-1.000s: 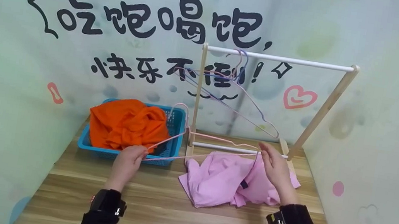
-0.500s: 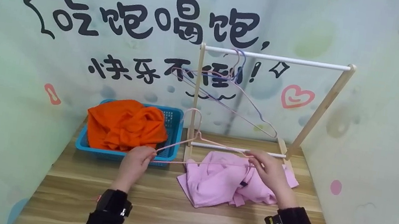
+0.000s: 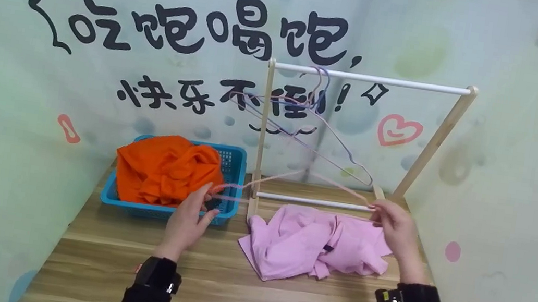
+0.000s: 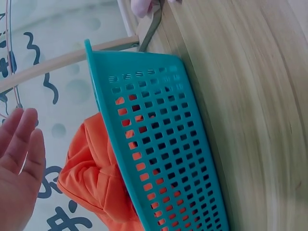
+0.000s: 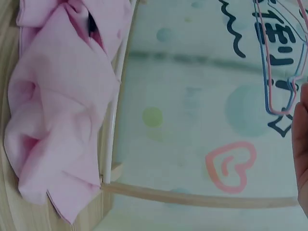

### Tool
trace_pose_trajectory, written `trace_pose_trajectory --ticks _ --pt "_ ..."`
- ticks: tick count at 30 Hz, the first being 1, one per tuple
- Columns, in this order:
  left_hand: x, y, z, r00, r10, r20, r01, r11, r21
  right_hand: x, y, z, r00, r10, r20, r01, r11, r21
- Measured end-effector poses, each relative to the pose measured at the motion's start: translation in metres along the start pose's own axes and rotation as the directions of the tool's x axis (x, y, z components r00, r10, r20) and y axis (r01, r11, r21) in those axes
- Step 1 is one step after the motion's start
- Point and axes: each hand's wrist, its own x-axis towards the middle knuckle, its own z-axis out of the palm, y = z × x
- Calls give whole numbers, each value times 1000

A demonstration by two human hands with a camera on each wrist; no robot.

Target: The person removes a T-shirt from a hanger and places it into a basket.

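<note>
A thin pink clothes hanger spans the space between both hands in the head view, above a crumpled pink garment. At its right end, the fingers of my right hand curl and pinch the wire. My left hand is at the hanger's left end, fingers extended and thumb apart from them. The left wrist view shows straight fingers beside the basket. Only an edge of the right hand enters the right wrist view; its grip is out of frame there. The hanger's hook looks blurred.
A blue perforated basket at the back left holds a bunched orange cloth. Behind the pink garment stands a wooden rack with a white top rail. A pink and a blue hanger hang from that rail, near its left post.
The held hanger has turned and spread wider, its hook now raised toward the rack. My right hand has shifted right with its end. My left thumb has parted from the fingers.
</note>
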Motion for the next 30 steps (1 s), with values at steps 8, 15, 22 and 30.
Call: trace_pose_trajectory --ticks 8,15,22,30 --pt "-10 -7 3 997 -59 59 60 998 -3 12 10 -46 954 184 -236 -188 982 7" --pt "-17 -10 8 993 -83 88 84 996 -18 14 25 -74 894 264 -362 -275 961 23" --pt "-21 -13 12 991 -84 106 84 996 2 10 30 -92 833 326 -447 -344 938 45" --pt "-22 -13 23 989 -81 122 81 997 7 3 40 -109 787 355 -505 -410 912 3"
